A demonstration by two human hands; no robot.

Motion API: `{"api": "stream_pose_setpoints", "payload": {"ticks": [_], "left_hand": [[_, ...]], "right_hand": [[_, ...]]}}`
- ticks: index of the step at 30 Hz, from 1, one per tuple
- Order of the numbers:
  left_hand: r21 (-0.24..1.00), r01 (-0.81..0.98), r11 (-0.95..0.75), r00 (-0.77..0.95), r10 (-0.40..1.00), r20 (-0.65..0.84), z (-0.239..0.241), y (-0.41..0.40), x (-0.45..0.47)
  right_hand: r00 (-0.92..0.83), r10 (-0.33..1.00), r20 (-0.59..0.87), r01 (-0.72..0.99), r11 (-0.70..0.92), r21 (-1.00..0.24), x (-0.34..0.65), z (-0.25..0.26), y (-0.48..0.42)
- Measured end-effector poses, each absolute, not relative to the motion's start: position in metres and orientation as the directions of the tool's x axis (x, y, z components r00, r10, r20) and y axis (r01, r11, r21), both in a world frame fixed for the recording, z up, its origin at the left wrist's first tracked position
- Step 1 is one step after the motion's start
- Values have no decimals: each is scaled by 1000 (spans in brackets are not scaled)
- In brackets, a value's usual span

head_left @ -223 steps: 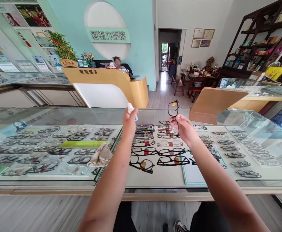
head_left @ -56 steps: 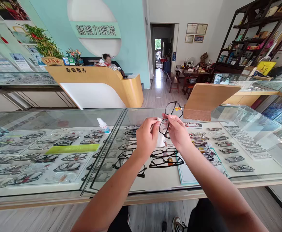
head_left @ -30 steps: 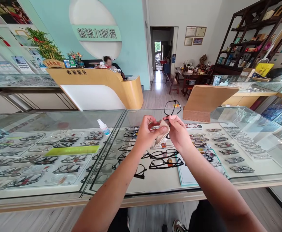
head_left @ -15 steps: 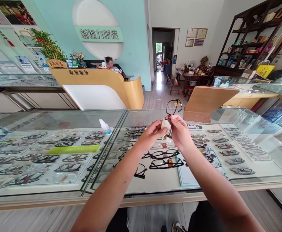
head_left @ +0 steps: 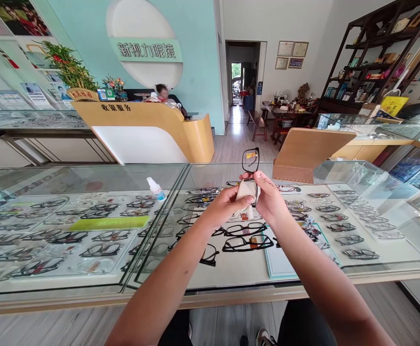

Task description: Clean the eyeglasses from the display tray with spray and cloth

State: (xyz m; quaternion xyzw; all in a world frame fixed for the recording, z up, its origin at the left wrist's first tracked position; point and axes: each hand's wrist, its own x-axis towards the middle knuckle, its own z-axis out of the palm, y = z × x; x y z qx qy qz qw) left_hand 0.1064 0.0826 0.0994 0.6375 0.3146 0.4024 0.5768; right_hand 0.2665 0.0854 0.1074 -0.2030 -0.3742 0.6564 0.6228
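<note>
Over the glass display counter, my right hand [head_left: 269, 196] grips a pair of black-framed eyeglasses [head_left: 250, 160]. One lens stands up above the fingers, with a small yellow-orange sticker showing on it. My left hand [head_left: 228, 204] pinches a pale cloth or tissue [head_left: 247, 191] against the lower part of the glasses, between the two hands. The lower lens is mostly hidden by that cloth and the fingers. Beneath the hands, several black-framed glasses [head_left: 248, 243] lie under the glass.
A white spray bottle [head_left: 156, 189] with a blue label stands on the counter at left. A brown folding display board [head_left: 313, 149] rests on the counter's right rear. Beyond are a wooden reception desk [head_left: 141, 113], a seated person [head_left: 163, 93] and a bench [head_left: 257, 124].
The glasses have turned, so the upper lens now faces me more squarely and sits slightly left. The cloth appears more spread out between my hands. The spray bottle stays where it was.
</note>
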Motion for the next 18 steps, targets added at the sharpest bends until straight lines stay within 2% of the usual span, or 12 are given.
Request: {"api": "stream_pose_setpoints", "payload": {"ticks": [6, 12, 15, 18], "left_hand": [[982, -21, -185, 527, 833, 168, 105, 79, 102], [967, -65, -246, 527, 814, 243, 101, 79, 105], [959, -69, -277, 491, 827, 274, 99, 76, 109], [933, -14, -360, 372, 864, 339, 97, 72, 115]], "right_hand": [[-184, 958, 218, -681, 36, -732, 268, 106, 86], [-208, 951, 229, -691, 23, -723, 268, 103, 88], [-224, 948, 226, -689, 10, -725, 266, 104, 85], [-232, 945, 229, -694, 5, -720, 263, 105, 83]]}}
